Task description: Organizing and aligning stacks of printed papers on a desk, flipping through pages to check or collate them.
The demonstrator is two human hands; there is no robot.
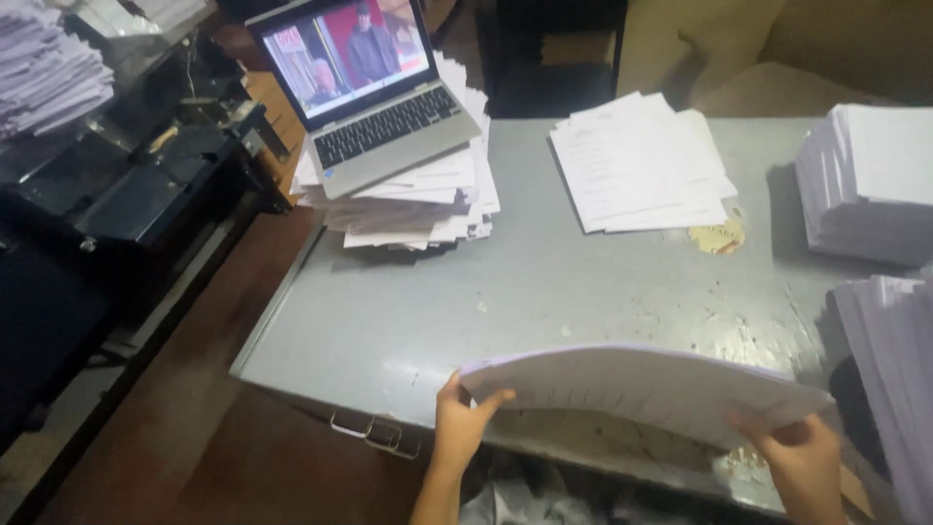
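My left hand and my right hand hold a thick bundle of white paper sheets by its two ends. The bundle hangs just above the near edge of a grey metal table, its long side facing me and bowed upward in the middle. My left fingers wrap over the bundle's left end; my right thumb presses on its right end.
An open laptop rests on a messy paper pile at the table's far left. A loose sheet stack lies at the far centre. Tall paper stacks stand at the right. A dark machine is left of the table.
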